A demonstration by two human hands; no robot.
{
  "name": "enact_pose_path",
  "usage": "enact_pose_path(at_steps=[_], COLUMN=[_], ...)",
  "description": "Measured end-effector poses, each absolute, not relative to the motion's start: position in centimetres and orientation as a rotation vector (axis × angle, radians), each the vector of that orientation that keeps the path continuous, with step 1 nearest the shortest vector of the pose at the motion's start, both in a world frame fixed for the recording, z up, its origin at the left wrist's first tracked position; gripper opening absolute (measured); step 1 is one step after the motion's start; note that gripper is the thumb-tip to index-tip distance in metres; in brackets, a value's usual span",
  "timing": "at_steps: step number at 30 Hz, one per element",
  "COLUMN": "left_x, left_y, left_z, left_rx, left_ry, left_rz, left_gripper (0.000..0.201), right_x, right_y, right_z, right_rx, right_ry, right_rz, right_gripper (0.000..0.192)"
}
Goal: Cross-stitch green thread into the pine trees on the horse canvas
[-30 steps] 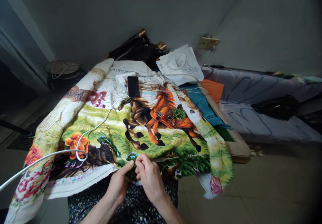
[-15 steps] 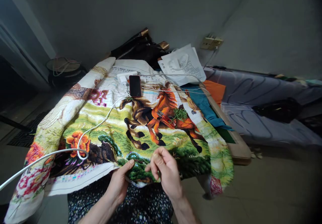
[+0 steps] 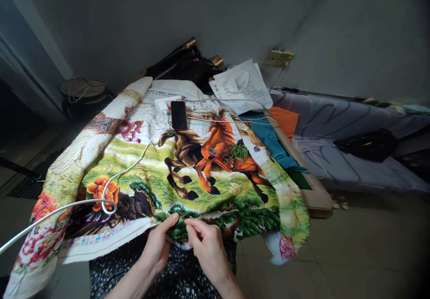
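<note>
Woven cloth [image 3: 191, 169], large, white ground with a green, brown and orange horse scene: spread ahead of the hands, far part apparently carried by a beige-edged bench [image 3: 317, 200], front edge above dark speckled lap fabric [image 3: 104, 270]. The scene's top points away from the hands; its horses face left. Long axis of the full cloth: cannot tell, both sides being rolled in. The patterned left roll [image 3: 75, 151] runs from near left toward far centre; the green-and-white right roll [image 3: 290, 196] leans the opposite way, so the two converge at the far end.

Left hand [image 3: 157, 245]: grip on the front edge, thumb on top, other fingers mostly beneath. Right hand [image 3: 208, 243]: just beside it, thumb and index finger pinched together at the cloth; whether anything lies between them is too small to tell.

Judgement: the patch between the thumbs wants to be taut and flat, left thumb clear of the right fingertips; any pull short and even, lest the weave pucker. The looped white cable [image 3: 43, 218] is best clear of the left arm.

Tangled green thread bundle [image 3: 239, 152] and small red-handled scissors [image 3: 218, 155]: close together on the cloth, well apart from the hands.
</note>
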State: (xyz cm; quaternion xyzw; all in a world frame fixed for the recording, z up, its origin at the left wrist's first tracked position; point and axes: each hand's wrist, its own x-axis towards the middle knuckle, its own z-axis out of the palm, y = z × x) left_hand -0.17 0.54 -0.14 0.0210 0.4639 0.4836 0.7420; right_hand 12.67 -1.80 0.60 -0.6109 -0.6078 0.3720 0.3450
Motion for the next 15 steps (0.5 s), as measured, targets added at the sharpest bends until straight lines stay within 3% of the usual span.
enact_pose_path(at_steps=[10,12,15], left_x=[0.1,0.0,0.0], left_y=[0.6,0.6,0.6], left_z=[0.4,0.0,-0.3], left_rx=[0.012,0.038,0.085], left_ry=[1.036,1.036,1.053], left_rz=[1.082,1.075,1.079], left_gripper=[0.027,0.028,0.028], right_x=[12.0,11.7,11.3], right_y=[-1.8,-1.8,-1.7], right_z=[0.3,0.3,0.3], right_rx=[-1.605,-1.625,-1.595], right_ry=[-1.68,-1.636,-1.443], right_rz=[0.565,0.636,1.006], right_gripper=[0.022,0.021,0.025])
